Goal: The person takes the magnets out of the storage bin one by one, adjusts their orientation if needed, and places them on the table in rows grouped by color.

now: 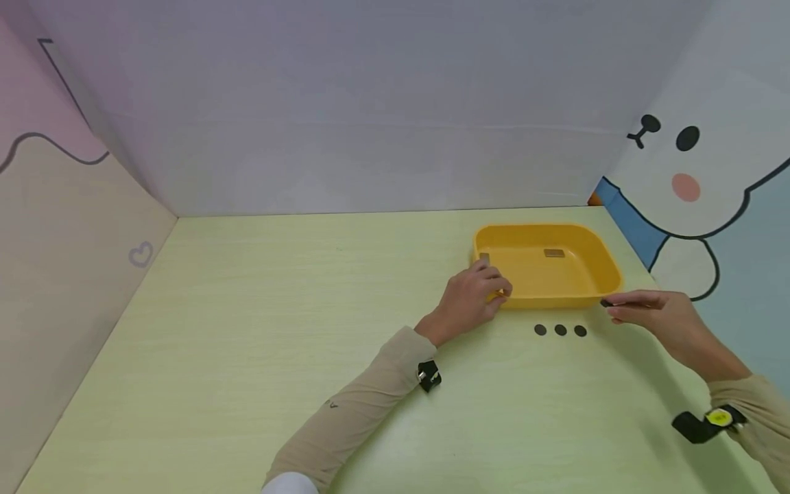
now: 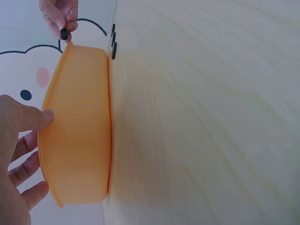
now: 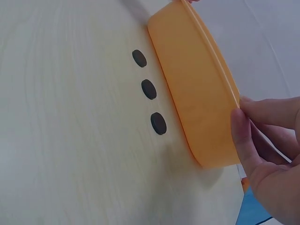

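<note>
A yellow plastic tray (image 1: 549, 302) sits on the table, its side wall (image 2: 79, 126) looking orange in the wrist views. My left hand (image 1: 472, 302) grips its near left corner; the thumb (image 2: 44, 119) lies on the outside of the rim and the fingers reach over it. At the near right corner, my right hand (image 1: 654, 319) pinches a small black disc (image 2: 64, 33) close to the rim. In the right wrist view the thumb and fingertips meet beside the rim, and the disc is hidden. Three black discs (image 1: 560, 330) lie in a row before the tray.
Inside the tray is a small brownish rectangle (image 1: 553, 253), with another small brownish patch (image 1: 484, 258) by the left hand. The pale wooden table (image 1: 278, 309) meets a back wall and printed side walls, the right one (image 1: 734, 261) close to my right hand.
</note>
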